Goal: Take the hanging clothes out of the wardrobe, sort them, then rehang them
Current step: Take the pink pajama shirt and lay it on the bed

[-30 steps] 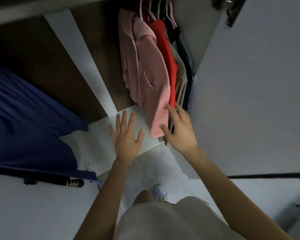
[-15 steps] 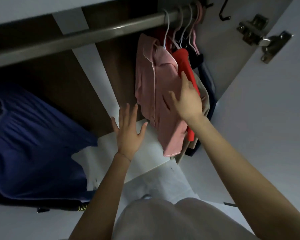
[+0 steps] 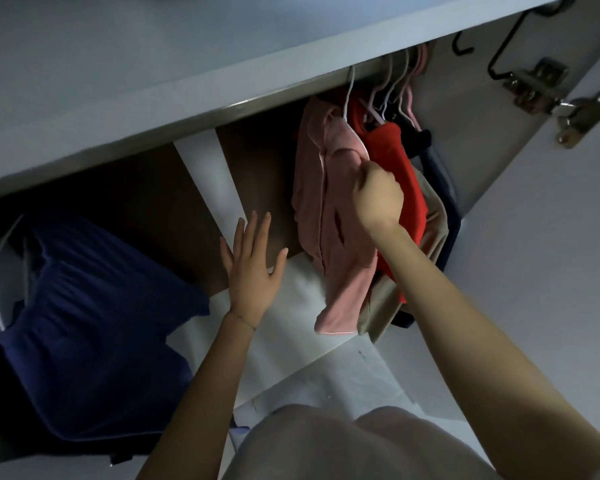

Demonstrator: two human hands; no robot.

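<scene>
Head: right hand (image 3: 378, 199) now round shirt (image 3: 329, 216)

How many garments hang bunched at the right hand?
4 visible: pink piped top frontmost, gripped by right hand; red garment behind; beige garment next; dark navy garment rearmost. More may be hidden.

Quick count: four hanging clothes I can make out, so one pink top (image 3: 329, 209), one red top (image 3: 392, 174), one beige piece (image 3: 433, 216) and one navy piece (image 3: 447, 188). The hangers (image 3: 392, 88) are too bunched to count. One blue cloth (image 3: 84, 323), one door hinge (image 3: 561, 102). Two hands: left hand (image 3: 253, 268), right hand (image 3: 378, 199).
</scene>
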